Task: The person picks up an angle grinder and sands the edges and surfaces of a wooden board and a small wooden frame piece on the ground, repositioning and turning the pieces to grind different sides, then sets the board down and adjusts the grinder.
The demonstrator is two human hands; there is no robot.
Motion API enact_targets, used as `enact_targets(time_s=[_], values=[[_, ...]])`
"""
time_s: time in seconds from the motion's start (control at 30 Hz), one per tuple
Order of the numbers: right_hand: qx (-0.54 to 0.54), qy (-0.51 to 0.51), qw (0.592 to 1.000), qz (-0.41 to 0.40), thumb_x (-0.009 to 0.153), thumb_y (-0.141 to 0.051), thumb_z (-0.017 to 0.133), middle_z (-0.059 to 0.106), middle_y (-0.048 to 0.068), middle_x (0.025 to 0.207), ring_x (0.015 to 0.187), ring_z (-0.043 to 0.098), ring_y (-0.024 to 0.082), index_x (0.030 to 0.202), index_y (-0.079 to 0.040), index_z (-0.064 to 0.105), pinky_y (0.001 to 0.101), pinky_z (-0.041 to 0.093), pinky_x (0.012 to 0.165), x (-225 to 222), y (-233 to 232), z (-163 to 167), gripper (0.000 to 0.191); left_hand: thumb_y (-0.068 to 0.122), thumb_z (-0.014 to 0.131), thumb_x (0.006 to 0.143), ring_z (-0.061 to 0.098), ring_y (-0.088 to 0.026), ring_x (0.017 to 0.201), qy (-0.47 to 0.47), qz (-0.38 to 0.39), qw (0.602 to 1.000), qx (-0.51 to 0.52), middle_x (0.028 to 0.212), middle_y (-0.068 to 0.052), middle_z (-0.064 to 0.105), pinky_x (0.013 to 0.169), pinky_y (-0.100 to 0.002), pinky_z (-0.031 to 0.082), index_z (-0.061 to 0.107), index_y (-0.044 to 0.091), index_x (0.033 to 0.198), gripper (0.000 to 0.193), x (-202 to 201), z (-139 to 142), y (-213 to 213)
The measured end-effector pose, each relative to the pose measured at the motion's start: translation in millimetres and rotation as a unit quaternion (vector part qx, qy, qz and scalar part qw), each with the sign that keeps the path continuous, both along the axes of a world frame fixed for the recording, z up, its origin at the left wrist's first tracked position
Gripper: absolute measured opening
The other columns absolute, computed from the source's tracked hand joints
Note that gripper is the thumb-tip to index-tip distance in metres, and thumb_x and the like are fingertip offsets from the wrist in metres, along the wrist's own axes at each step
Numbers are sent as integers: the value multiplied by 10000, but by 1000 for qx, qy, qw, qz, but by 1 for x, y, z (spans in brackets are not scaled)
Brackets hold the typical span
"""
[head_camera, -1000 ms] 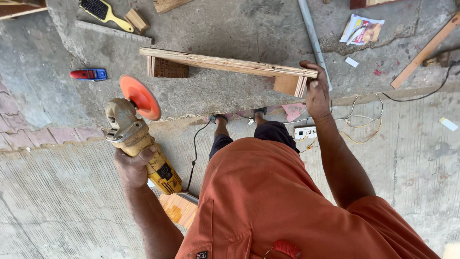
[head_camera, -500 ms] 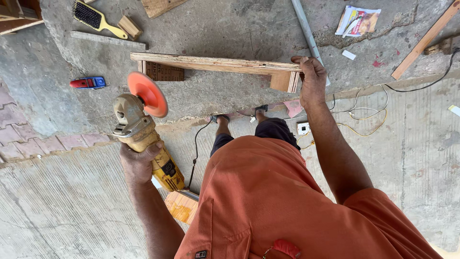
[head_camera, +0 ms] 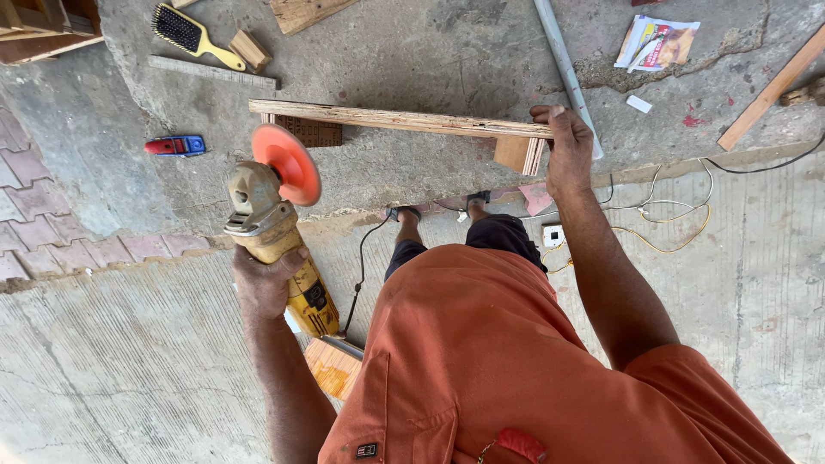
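Orange cloth of the person's shirt [head_camera: 516, 369] fills the near foreground, with dark shorts [head_camera: 498, 236] and two sandalled feet [head_camera: 404, 213] just beyond it on the grooved concrete floor [head_camera: 129, 344].

Near the body on the left side, the left hand [head_camera: 266, 283] has its grip closed around the yellow body of a dusty angle grinder with an orange sanding disc [head_camera: 275, 215]. The tool is held in the air, its disc [head_camera: 288, 163] tilted towards the plank but apart from it, and its black cord [head_camera: 359, 258] trails down by the feet. A small yellow-orange wooden block [head_camera: 331, 365] lies on the floor just below the grinder's handle.

Farther out, the right arm stretches forward and the right hand [head_camera: 567, 155] has its grip folded over the right end of a long, rough pale wooden plank [head_camera: 387, 119]. That plank lies across a raised rough concrete slab [head_camera: 430, 51], resting on a small wooden offcut [head_camera: 520, 155] at the hand's end and a dark brown block [head_camera: 309, 131] at the other.

Left of the plank sits a small red and blue tool [head_camera: 176, 145]. Yellow wires [head_camera: 670, 232] and a white socket [head_camera: 553, 235] lie to the right. Farthest off are a yellow-handled black-bristled brush [head_camera: 189, 34], a grey pipe [head_camera: 563, 60] and a printed paper packet [head_camera: 657, 43].
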State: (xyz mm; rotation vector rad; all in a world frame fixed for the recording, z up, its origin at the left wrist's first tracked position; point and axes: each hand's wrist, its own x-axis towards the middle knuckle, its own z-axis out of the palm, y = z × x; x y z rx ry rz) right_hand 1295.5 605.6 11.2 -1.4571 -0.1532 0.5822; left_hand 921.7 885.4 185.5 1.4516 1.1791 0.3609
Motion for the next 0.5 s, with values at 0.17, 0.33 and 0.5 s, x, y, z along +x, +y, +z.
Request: enact_targets(time_s=[0.17, 0.33, 0.5], values=[[106, -115, 983, 92, 1096, -580, 472, 534, 144, 1512, 1436, 499, 248, 1516, 3, 477, 397, 360, 1255, -16, -17, -1, 718, 161, 865, 659, 726, -201, 892, 58, -34, 998, 7, 1048, -86, 729, 807, -377, 627, 589, 7, 1237, 659, 20, 7, 6], [63, -149, 976, 149, 1132, -264, 554, 529, 113, 1507, 1398, 536, 223, 1520, -28, 447, 404, 417, 1254, -15, -28, -28, 467, 249, 913, 613, 761, -241, 920, 238, -103, 961, 91, 1038, -130, 761, 819, -398, 618, 603, -15, 1206, 719, 50, 13, 27], [-40, -164, 971, 170, 1063, 73, 605, 622, 105, 1378, 1304, 628, 198, 1403, -22, 540, 377, 526, 1170, -7, -32, -48, 358, 275, 932, 591, 755, -274, 981, 281, -117, 942, 139, 1061, -150, 764, 854, -415, 598, 598, 2, 1219, 762, 58, 17, 68]])
